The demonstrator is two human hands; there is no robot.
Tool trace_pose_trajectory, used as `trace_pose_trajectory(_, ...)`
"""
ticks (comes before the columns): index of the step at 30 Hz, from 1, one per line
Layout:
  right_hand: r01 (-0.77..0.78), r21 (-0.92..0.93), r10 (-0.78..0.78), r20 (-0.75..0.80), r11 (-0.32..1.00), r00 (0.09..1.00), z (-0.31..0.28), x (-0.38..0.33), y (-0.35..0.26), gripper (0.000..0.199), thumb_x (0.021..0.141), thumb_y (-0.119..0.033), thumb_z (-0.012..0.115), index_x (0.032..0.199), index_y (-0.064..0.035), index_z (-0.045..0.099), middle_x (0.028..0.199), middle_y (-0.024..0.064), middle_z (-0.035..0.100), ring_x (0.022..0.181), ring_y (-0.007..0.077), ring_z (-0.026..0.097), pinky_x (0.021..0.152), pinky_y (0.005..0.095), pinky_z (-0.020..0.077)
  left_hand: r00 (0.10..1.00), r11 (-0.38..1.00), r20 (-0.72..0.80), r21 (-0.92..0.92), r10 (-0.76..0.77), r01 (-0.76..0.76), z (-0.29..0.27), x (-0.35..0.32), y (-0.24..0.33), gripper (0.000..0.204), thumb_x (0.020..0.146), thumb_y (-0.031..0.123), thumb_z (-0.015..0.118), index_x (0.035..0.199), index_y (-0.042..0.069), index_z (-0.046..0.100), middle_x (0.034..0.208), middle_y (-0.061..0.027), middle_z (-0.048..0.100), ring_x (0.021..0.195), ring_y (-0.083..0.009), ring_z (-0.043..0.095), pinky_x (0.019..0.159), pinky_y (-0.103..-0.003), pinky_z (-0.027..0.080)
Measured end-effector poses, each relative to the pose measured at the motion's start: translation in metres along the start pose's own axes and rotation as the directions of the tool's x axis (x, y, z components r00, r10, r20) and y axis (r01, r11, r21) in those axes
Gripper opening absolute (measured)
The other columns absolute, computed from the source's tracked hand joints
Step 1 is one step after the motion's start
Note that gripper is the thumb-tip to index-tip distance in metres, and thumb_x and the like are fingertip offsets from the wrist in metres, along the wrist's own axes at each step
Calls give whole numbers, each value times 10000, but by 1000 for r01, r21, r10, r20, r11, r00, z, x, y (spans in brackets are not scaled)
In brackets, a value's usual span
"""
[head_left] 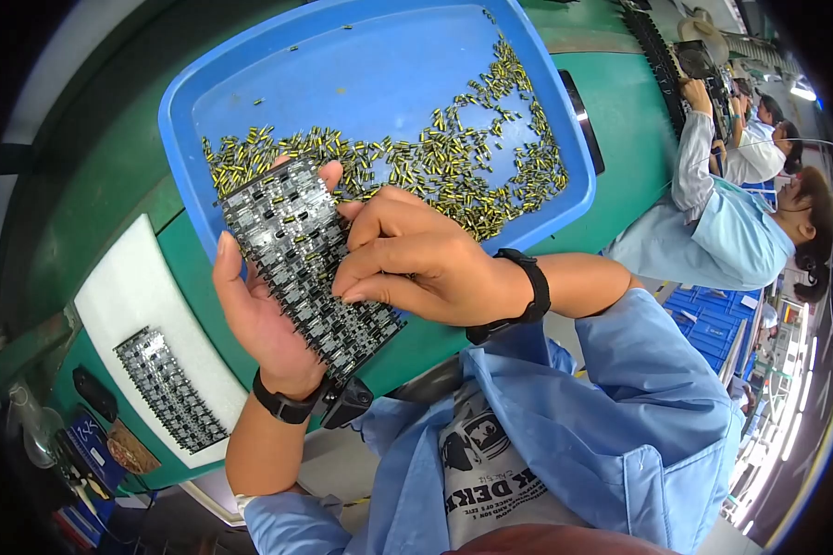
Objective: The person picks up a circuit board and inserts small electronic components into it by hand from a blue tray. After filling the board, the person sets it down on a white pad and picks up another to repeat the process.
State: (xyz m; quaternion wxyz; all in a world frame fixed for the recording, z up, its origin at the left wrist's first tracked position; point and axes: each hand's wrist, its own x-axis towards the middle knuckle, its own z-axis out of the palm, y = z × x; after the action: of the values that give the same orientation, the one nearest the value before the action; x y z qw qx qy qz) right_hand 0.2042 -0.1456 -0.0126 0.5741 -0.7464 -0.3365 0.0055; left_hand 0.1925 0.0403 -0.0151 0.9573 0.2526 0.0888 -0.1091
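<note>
Silver and black, the circuit board panel (304, 252) is tilted in front of the near left part of a blue tub (379, 69). The left hand (264, 319) grips it from beneath and along its edges; the right hand (426, 264) brings thumb and forefinger narrowly together at its face (whether they pinch a part, I cannot tell). Small yellow-and-black cylinders (416, 165) lie scattered in the tub. To the left, a second panel (168, 388) rests on a white pad (125, 273) on the green bench (620, 120).
</note>
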Motion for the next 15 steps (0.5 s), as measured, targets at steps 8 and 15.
trace_pose_trajectory(8,-17,-54,15,-29,998,999,4,-1,2,191,866,-86,894,1049,-98,840,956,25,637,934,238,619,1103,472,531,999,999,-28,1,33,-33,5,0,-3,714,1136,503,288,1625,-3,414,1482,-293,629,1231,-354,686,1130,-464,526)
trace_pose_trajectory(15,16,-73,-20,-47,997,999,5,0,1,209,856,-77,899,1054,-98,835,951,21,641,933,234,630,1089,469,535,999,999,-15,17,50,-50,3,0,-4,699,1142,487,298,1622,-6,422,1471,-285,641,1230,-353,691,1124,-464,531)
